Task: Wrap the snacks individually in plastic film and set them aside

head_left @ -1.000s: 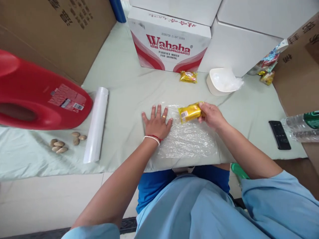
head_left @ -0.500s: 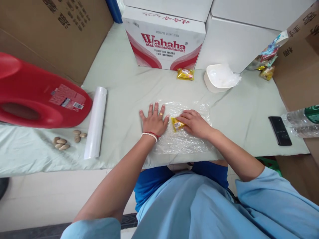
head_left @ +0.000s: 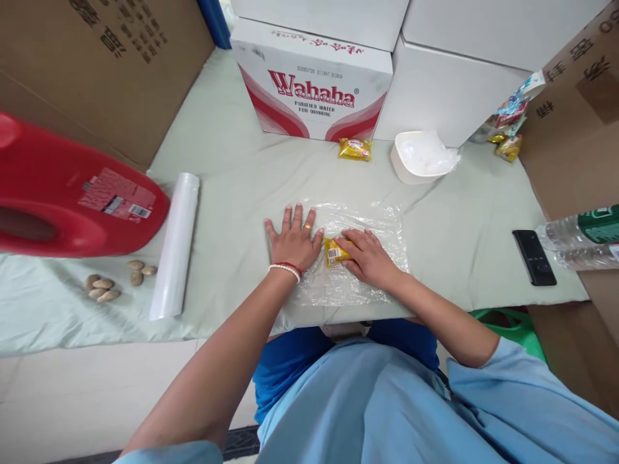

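Note:
My left hand (head_left: 293,245) lies flat with its fingers spread at the left edge of a clear plastic sheet (head_left: 367,290), part of it on the tablecloth. A ring and two bracelets are on that hand. My right hand (head_left: 370,258) rests over the sheet, its fingers curled on a small yellow snack packet (head_left: 333,252). The packet's barcoded end shows; the other end is hidden under the fingers. A second yellow packet (head_left: 355,149) lies farther back, in front of the Wahaha water carton (head_left: 314,93).
A white bowl (head_left: 403,169) with crumpled clear plastic stands at the back. On the left are a roll of film (head_left: 175,248), several brown stone-like pieces (head_left: 102,288) and a red jug (head_left: 116,235). A black phone (head_left: 534,258) and plastic bottles (head_left: 563,232) lie on the right.
My right hand and the packet have shifted slightly toward me and a little left over the sheet. My left hand stays flat. The camera view has moved slightly.

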Demonstrator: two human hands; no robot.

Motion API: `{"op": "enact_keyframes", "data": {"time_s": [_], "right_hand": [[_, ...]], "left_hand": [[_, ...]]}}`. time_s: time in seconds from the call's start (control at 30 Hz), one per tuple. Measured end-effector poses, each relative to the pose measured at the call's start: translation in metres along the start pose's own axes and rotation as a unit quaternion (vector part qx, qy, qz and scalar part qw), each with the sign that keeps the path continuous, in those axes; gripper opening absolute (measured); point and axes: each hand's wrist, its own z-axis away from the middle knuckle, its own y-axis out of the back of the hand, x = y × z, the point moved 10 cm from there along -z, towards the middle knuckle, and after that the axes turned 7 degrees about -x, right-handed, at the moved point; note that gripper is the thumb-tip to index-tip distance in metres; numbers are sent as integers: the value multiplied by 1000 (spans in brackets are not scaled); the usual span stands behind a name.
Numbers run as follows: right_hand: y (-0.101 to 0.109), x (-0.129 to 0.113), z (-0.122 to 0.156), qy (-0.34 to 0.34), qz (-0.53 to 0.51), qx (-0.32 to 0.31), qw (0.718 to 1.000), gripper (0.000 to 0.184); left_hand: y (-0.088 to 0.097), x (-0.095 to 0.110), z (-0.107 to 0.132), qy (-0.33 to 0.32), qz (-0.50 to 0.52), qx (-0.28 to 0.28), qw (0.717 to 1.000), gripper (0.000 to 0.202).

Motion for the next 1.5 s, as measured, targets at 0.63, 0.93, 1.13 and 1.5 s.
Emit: {"op": "enact_keyframes", "data": {"time_s": [0.63, 0.93, 1.13, 1.5], "right_hand": [[94, 87, -44, -90, -43, 138, 985, 56], [116, 183, -194, -192, 23, 57, 980, 77], [111, 172, -177, -234, 22, 107, 966, 49], [107, 217, 77, -369, -262, 141, 881, 35]], "left_hand": [[1, -1, 0, -4, 13, 12, 1000, 66], [0, 0, -1, 17, -25, -5, 1000, 68], [0, 0, 0, 13, -25, 1, 1000, 68], [2, 1, 1, 1, -8, 4, 1000, 68]]}}
